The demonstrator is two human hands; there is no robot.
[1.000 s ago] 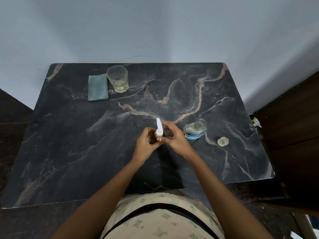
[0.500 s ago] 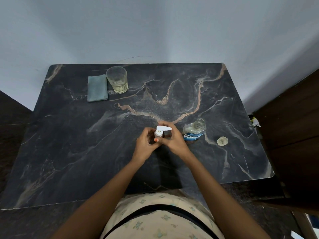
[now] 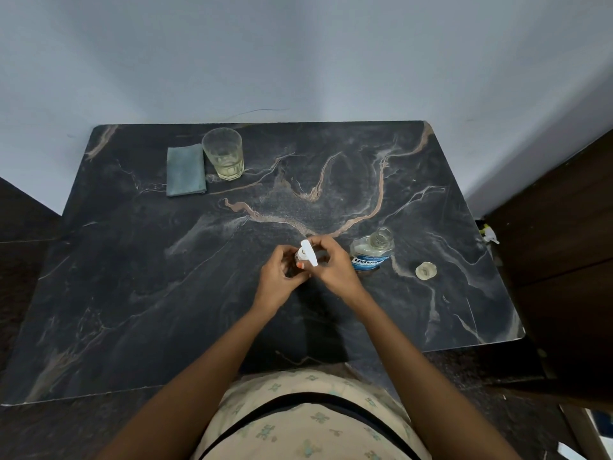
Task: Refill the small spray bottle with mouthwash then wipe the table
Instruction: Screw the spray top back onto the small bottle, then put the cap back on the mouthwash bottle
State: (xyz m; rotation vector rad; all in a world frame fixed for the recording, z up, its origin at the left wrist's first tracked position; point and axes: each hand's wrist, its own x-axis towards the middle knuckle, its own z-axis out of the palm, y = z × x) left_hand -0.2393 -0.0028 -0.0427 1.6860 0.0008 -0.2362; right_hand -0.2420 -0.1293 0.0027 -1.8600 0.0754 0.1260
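left hand [image 3: 278, 277] grips small spray bottle [image 3: 300, 260] | right hand [image 3: 333, 265] pinches its white spray head [image 3: 307, 254] | mouthwash bottle [image 3: 371, 252] — uncapped, at 3 o'clock

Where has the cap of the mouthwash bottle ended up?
In the head view, the cap lies loose on the dark table, near its right edge, just right of the open mouthwash bottle and apart from it.

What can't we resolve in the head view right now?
- Spray bottle body and fill level: wrapped by left hand and right hand.
- Whether its white nozzle is fully screwed on: joint hidden by fingers.
- Small white object at table's right edge: too small to identify.
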